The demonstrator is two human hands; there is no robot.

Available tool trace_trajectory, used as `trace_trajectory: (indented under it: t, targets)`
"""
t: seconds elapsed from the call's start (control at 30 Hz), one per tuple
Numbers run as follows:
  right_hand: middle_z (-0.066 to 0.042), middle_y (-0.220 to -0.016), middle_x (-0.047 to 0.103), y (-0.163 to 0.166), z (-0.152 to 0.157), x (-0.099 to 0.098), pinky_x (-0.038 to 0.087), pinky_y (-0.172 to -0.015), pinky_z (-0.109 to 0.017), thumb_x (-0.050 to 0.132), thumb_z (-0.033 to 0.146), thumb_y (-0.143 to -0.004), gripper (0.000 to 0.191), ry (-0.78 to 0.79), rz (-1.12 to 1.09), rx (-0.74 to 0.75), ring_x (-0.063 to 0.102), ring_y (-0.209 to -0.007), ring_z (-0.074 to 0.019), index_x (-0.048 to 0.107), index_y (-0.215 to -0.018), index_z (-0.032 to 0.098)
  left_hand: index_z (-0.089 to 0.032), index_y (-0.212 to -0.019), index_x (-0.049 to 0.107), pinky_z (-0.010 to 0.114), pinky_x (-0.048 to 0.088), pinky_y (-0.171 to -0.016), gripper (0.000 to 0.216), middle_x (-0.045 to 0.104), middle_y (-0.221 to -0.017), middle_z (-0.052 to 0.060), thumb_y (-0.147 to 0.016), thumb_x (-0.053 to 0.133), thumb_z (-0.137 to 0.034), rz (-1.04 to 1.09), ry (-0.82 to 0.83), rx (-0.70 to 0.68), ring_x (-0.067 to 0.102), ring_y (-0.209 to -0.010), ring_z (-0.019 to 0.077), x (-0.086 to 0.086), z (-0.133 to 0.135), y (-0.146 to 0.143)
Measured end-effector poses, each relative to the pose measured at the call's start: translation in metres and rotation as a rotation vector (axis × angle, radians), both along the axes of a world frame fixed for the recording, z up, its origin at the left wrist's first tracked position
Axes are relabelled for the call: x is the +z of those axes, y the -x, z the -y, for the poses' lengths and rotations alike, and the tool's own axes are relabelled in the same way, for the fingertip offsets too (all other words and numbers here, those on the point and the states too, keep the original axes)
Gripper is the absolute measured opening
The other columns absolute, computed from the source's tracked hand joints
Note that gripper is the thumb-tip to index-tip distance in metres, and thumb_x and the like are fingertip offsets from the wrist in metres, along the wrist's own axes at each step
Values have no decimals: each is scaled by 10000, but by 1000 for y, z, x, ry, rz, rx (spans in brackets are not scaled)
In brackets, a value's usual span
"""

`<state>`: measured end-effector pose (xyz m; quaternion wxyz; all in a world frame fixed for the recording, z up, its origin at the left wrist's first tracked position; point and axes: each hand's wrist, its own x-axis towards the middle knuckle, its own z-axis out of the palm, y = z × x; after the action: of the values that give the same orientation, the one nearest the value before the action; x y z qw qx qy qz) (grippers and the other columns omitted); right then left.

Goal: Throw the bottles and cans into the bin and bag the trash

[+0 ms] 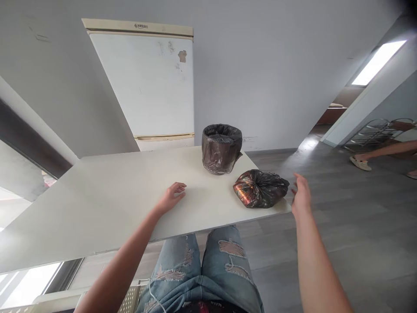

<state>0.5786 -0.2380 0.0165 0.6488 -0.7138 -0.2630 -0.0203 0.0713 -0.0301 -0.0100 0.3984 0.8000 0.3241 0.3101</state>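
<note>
A small bin lined with a black bag stands near the far right corner of a white table. A tied black rubbish bag with a shiny patch lies on the table's right front corner. My left hand rests on the tabletop with fingers loosely curled and apart, holding nothing, left of the tied bag. My right hand hovers open just beyond the table's right edge, a short way right of the tied bag, not touching it.
A white fridge stands against the wall behind the table. Grey wood floor spreads to the right. Another person's legs and sandalled foot show at the far right, near a wire rack. My jeans-clad knees sit under the table's front edge.
</note>
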Motion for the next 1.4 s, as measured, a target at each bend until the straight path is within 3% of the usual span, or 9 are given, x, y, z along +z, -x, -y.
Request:
trace_trajectory:
  t: [0.1,0.27,0.4,0.6,0.73,0.83,1.03,1.27,1.4]
  targets:
    - [-144,-1163,743,-15,-21,-6,539,-865,-398,548,743,-889,618,105,-201,282,687,-1050,-286,758,-1135,216,-209,-1028,682,386,580,-813,567,692,-954,94,-1022,404,-703,150,154,78,658,-854,216,2,-6,24]
    - [-190,-1219,748,48,-26,-28,469,-1068,-493,500,741,-896,687,237,40,144,648,-1177,-342,752,-1164,161,-209,-820,645,357,501,-686,659,577,-727,53,-1025,327,-749,186,186,24,536,-696,191,5,-2,35]
    - [-209,-1253,713,141,-26,-34,451,-1121,-557,431,659,-993,649,263,203,174,621,-1225,-361,722,-1264,146,-198,-1075,721,380,529,-820,604,716,-949,108,-979,495,-751,107,158,-131,628,-864,226,10,6,29]
    - [-165,-1336,691,257,-60,-12,543,-1042,-491,516,566,-1033,553,230,279,670,632,-1255,-337,631,-1454,226,-242,-1496,521,453,552,-1029,798,593,-1515,186,-907,584,-778,262,113,17,618,-1301,322,8,0,31]
    - [-136,-1182,748,262,-96,0,573,-935,-414,498,471,-1037,377,121,248,709,693,-1064,-277,733,-1174,211,-261,-1321,634,449,563,-1023,513,647,-1425,130,-935,652,-598,242,8,535,623,-1312,309,3,-13,39]
    - [-141,-1155,755,243,-117,0,557,-949,-447,552,490,-994,375,261,155,672,698,-1038,-288,713,-1160,195,-243,-1245,662,453,564,-1003,411,698,-1328,118,-1000,557,-556,275,7,752,670,-1203,286,2,-16,43]
    - [-42,-1017,773,238,-123,-11,553,-880,-388,687,627,-924,460,341,-110,1188,721,-974,-262,721,-1177,243,-289,-1420,586,441,531,-1090,521,672,-1404,83,-1000,573,-596,248,-32,337,620,-1320,280,-2,-14,35]
    - [-54,-1170,746,280,-166,-10,593,-973,-436,854,410,-779,464,-46,-712,1333,701,-1105,-267,732,-1210,289,-299,-1337,635,486,553,-1020,384,618,-1419,113,-1023,562,-506,268,-60,657,611,-1322,317,-14,-27,38]
    - [-50,-1356,683,290,-192,-12,562,-1014,-421,865,206,-655,750,-79,-622,1454,686,-1139,-240,648,-1359,346,-291,-1382,614,479,524,-1070,453,584,-1417,120,-990,632,-517,267,-217,535,570,-1360,312,-11,-21,37]
